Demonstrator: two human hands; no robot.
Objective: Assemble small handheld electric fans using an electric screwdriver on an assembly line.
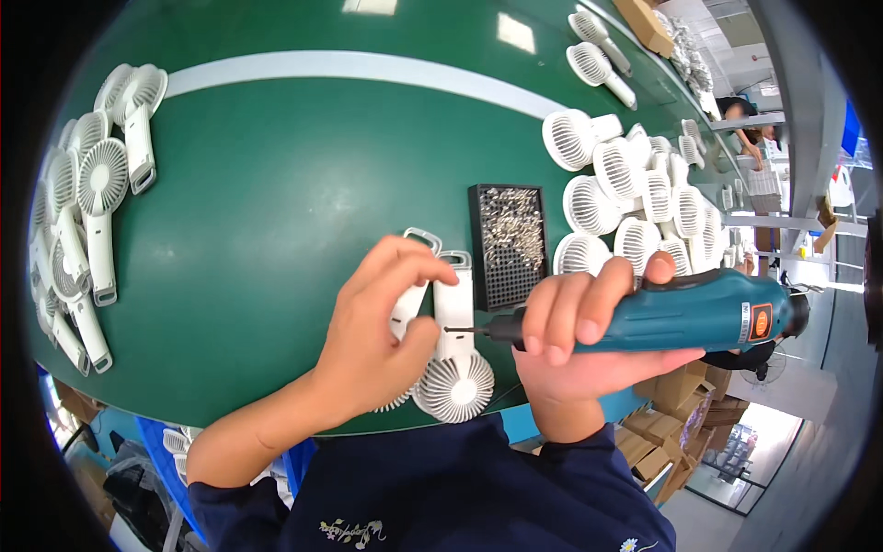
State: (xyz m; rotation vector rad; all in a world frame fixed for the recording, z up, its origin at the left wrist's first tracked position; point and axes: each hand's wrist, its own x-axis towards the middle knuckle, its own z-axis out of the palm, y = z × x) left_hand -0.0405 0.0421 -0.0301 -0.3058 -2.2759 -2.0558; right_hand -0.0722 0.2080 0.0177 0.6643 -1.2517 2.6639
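Observation:
My right hand (589, 322) is wrapped round a teal electric screwdriver (681, 315), held nearly level and pointing left. Its thin dark bit ends over the handle of a white handheld fan (453, 299), which lies at the table's near edge with its round grille toward me. Beside that handle my left hand (377, 317) is curved, thumb and forefinger apart. The forefinger's tip reaches the handle's upper end; whether it presses there I cannot tell. A second white fan (406, 311) lies partly hidden under this hand.
A black tray (475, 248) of small metal screws sits just beyond the screwdriver. White fans (589, 204) crowd the table's right side, and another pile of fans (101, 177) lies at the left. A pale stripe (349, 64) crosses the green table (276, 202). Other people are at the far right.

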